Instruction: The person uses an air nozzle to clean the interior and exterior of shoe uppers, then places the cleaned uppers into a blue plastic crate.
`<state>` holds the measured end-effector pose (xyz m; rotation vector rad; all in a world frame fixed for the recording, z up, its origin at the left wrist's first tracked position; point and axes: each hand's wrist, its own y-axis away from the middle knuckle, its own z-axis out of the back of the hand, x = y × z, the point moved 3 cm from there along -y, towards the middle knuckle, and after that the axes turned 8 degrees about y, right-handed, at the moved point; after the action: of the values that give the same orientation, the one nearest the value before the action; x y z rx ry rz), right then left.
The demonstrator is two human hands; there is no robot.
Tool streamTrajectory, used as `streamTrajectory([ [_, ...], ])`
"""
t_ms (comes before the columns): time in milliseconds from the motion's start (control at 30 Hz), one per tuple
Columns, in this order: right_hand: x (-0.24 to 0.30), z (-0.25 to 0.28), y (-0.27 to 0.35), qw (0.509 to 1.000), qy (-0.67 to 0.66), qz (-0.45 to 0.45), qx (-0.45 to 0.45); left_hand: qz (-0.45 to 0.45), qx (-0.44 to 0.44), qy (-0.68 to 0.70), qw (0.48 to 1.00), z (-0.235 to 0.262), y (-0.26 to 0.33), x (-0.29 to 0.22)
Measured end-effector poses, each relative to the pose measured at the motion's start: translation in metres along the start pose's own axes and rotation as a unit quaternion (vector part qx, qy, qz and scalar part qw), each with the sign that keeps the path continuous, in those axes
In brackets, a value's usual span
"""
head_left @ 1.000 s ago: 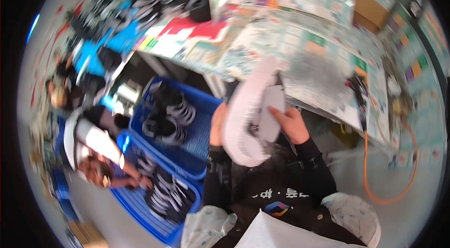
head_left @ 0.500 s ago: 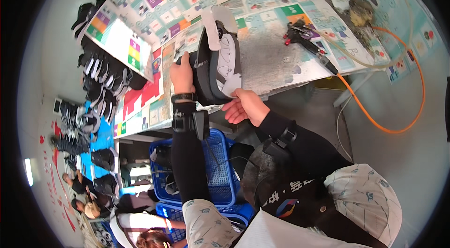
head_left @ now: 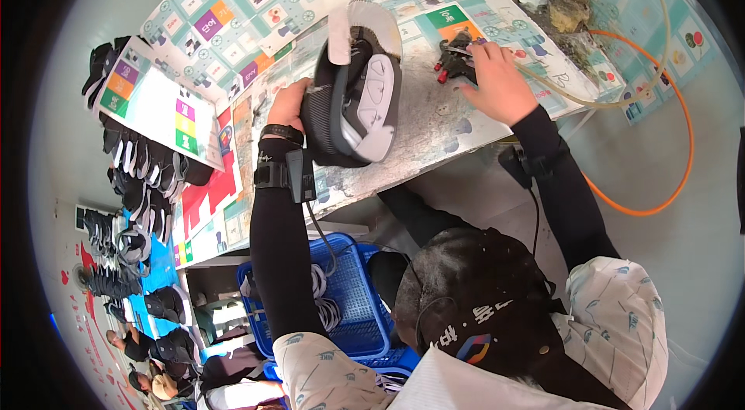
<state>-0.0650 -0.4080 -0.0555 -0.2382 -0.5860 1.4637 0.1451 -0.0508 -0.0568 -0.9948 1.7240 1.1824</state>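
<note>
Below my workbench [head_left: 497, 127] stands a blue crate [head_left: 353, 301]; an orange hose [head_left: 667, 154] loops right of it; dark shoes [head_left: 143, 177], seemingly racked, left.

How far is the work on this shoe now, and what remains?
Done: the shoe is out of the crate and held sole-up over the workbench by the left hand. In hand: the right hand rests on a small black tool with red parts on the bench; it is not yet lifted to the sole. Left: more shoes wait in the blue crate below.
</note>
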Motion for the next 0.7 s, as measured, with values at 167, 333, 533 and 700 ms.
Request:
streamTrajectory([
  [167, 0.015, -0.034, -0.039, 0.987, 0.085, 0.048, 0.127, -0.143, -0.034, -0.217, 0.965, 0.075, -0.037, 0.008],
  [333, -0.031, -0.034, -0.065, 0.961, 0.072, 0.023, 0.265, -0.092, -0.045, -0.281, 0.954, 0.004, -0.033, 0.014],
  [533, 0.000, -0.032, -0.060, 0.995, 0.079, -0.062, 0.024, -0.133, -0.097, -0.358, 0.919, 0.058, -0.065, 0.011],
  [700, 0.021, 0.030, -0.015, 0.883, -0.415, -0.172, 0.140, -0.070, -0.109, -0.323, 0.937, 0.001, -0.026, 0.005],
])
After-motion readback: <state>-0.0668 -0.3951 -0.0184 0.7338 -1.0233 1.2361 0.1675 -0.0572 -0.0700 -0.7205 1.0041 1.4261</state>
